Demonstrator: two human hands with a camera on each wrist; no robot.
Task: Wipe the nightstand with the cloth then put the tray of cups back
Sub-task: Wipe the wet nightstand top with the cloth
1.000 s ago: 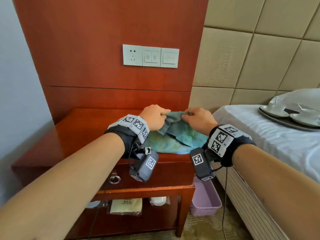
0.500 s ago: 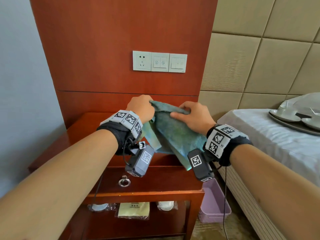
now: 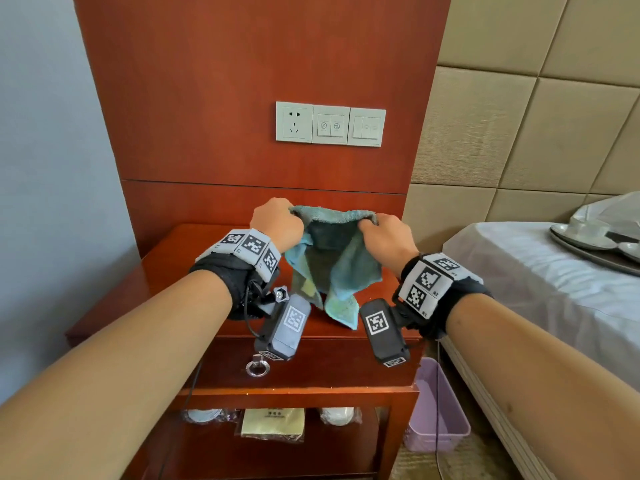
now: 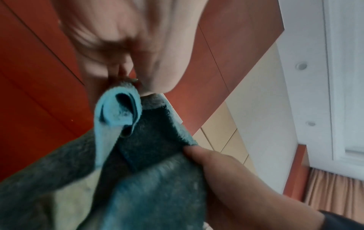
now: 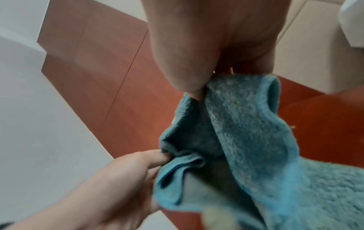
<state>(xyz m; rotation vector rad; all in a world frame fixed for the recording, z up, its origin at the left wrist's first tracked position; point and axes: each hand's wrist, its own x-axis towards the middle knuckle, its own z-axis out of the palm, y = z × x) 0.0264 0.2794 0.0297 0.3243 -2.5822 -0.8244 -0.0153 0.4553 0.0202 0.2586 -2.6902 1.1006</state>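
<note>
Reddish-brown wooden nightstand and white-sheeted bed — the two carriers in the head view.

The reddish-brown wooden nightstand (image 3: 180,258) stands at lower centre of the frame, its glossy top bare where it shows; under the top sits a drawer with a metal ring pull (image 3: 257,368), and on the low shelf (image 3: 214,455) lie two white wrapped items (image 3: 337,415) either side of a flat yellowish packet (image 3: 273,423). At the right edge, the bed with a white sheet (image 3: 540,285) carries a round silver metal tray (image 3: 595,254) holding white saucers and cups — only partly in frame. A lilac plastic bin (image 3: 438,420) stands on the floor between nightstand and bed.
</note>
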